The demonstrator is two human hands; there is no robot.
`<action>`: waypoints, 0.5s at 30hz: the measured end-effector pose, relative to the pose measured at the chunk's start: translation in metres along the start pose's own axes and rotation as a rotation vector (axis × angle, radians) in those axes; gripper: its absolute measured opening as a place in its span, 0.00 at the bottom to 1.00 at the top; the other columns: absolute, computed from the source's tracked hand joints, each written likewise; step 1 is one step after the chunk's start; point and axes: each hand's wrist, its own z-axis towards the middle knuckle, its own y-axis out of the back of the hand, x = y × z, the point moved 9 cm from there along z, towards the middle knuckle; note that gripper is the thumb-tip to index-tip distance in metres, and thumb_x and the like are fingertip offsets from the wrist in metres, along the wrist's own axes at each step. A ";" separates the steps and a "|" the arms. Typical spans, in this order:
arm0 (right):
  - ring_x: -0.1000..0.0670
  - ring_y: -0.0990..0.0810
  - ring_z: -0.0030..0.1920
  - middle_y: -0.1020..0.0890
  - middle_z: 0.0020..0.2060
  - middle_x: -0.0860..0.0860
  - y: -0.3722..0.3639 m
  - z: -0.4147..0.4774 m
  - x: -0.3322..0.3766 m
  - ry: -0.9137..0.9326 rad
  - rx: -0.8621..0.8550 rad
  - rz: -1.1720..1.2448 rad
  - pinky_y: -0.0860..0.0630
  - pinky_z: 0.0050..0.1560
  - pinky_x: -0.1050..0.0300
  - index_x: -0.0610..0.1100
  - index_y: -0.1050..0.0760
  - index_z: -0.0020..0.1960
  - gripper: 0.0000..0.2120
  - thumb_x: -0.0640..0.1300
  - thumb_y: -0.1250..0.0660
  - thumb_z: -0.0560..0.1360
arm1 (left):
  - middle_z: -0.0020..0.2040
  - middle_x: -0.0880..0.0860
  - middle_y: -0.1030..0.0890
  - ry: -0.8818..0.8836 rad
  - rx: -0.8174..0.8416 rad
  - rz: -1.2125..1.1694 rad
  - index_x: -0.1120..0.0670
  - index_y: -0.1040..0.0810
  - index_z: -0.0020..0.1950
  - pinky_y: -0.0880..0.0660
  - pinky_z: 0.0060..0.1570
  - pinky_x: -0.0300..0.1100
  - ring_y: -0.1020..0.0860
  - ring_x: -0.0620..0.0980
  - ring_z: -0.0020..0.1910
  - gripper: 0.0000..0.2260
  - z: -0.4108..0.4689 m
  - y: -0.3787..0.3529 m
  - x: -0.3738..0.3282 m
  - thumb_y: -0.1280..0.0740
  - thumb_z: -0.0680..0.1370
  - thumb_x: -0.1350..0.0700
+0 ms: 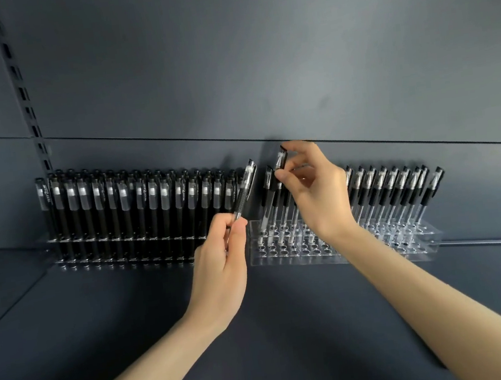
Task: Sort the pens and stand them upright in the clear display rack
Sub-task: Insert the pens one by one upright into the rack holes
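Standing along the back of a dark shelf (103, 331) are two clear racks, side by side. The left rack (48, 241) is packed end to end with upright black pens (126, 210) that have frosted caps, several rows deep. The right rack (281, 256) is only partly filled: a row of pens with see-through barrels (398, 187), black grips and black-topped caps leans slightly at its right end, a few more of the same kind (269, 184) stand at its left end, and many round holes in the front rows and the middle are open.

The left hand (220, 262) pinches the tip end of a loose pen (244, 190) between thumb and fingers. It is the see-through kind with a textured black grip, and it tilts up and to the right in the gap between the two racks, its cap at the top.

The right hand (315, 191) reaches over the right rack, thumb and forefinger pinching the cap of a raised pen (281, 156) at the rack's left end. That cap sits higher than its neighbours; whether its tip sits in a hole cannot be told.

Behind everything is a plain grey back panel (229, 67) with a slotted rail (22, 90) at the left.
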 end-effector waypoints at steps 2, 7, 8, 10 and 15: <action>0.54 0.23 0.38 0.22 0.38 0.55 -0.007 -0.002 -0.005 -0.035 0.059 -0.062 0.25 0.42 0.65 0.47 0.26 0.59 0.14 0.36 0.32 0.75 | 0.25 0.45 0.39 0.012 0.007 0.000 0.50 0.29 0.44 0.44 0.23 0.37 0.43 0.44 0.24 0.10 0.000 -0.002 0.002 0.45 0.81 0.49; 0.52 0.21 0.37 0.20 0.40 0.52 -0.011 -0.003 -0.009 -0.083 0.117 -0.131 0.25 0.42 0.61 0.47 0.25 0.60 0.14 0.37 0.32 0.76 | 0.25 0.45 0.39 0.021 0.030 0.004 0.46 0.29 0.43 0.43 0.24 0.40 0.42 0.44 0.24 0.10 -0.002 -0.004 0.006 0.44 0.82 0.49; 0.53 0.21 0.37 0.19 0.39 0.52 -0.012 -0.002 -0.009 -0.088 0.135 -0.146 0.25 0.42 0.60 0.47 0.25 0.59 0.14 0.37 0.32 0.76 | 0.26 0.45 0.39 0.021 0.029 0.003 0.46 0.29 0.43 0.43 0.24 0.41 0.42 0.45 0.25 0.10 -0.002 -0.004 0.006 0.44 0.82 0.49; 0.51 0.20 0.38 0.19 0.39 0.51 -0.014 -0.001 -0.010 -0.104 0.158 -0.168 0.23 0.42 0.58 0.47 0.25 0.59 0.13 0.37 0.32 0.76 | 0.26 0.45 0.39 0.017 0.034 0.003 0.46 0.29 0.42 0.43 0.25 0.41 0.41 0.44 0.25 0.10 -0.003 -0.004 0.006 0.44 0.82 0.49; 0.47 0.19 0.38 0.20 0.39 0.54 -0.015 -0.009 -0.012 -0.089 0.173 -0.214 0.23 0.40 0.53 0.47 0.25 0.61 0.14 0.37 0.34 0.77 | 0.26 0.46 0.38 0.009 0.044 0.010 0.46 0.29 0.43 0.42 0.25 0.41 0.41 0.45 0.26 0.09 -0.004 -0.005 0.005 0.44 0.82 0.50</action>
